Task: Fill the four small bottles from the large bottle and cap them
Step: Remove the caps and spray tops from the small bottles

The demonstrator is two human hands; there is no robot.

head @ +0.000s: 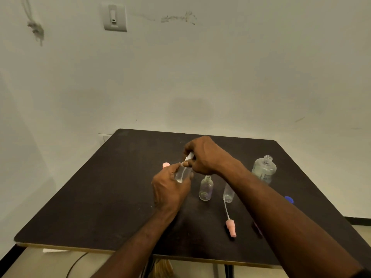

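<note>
My left hand [170,187] grips a small clear bottle [183,173] held tilted above the dark table [100,197]. My right hand [204,155] pinches a white spray cap [189,156] at that bottle's neck. Behind the left hand, a pink cap [166,165] shows on another small bottle, mostly hidden. Two open small bottles stand to the right: one [206,188] in plain view, the other [228,194] partly behind my right forearm. The large clear bottle [264,169] stands uncapped at the right.
A pink spray cap with its dip tube [230,227] lies on the table near the front. A blue cap [289,199] sits by the right edge. A pinkish item [257,227] peeks out beside my right forearm. The table stands against a white wall.
</note>
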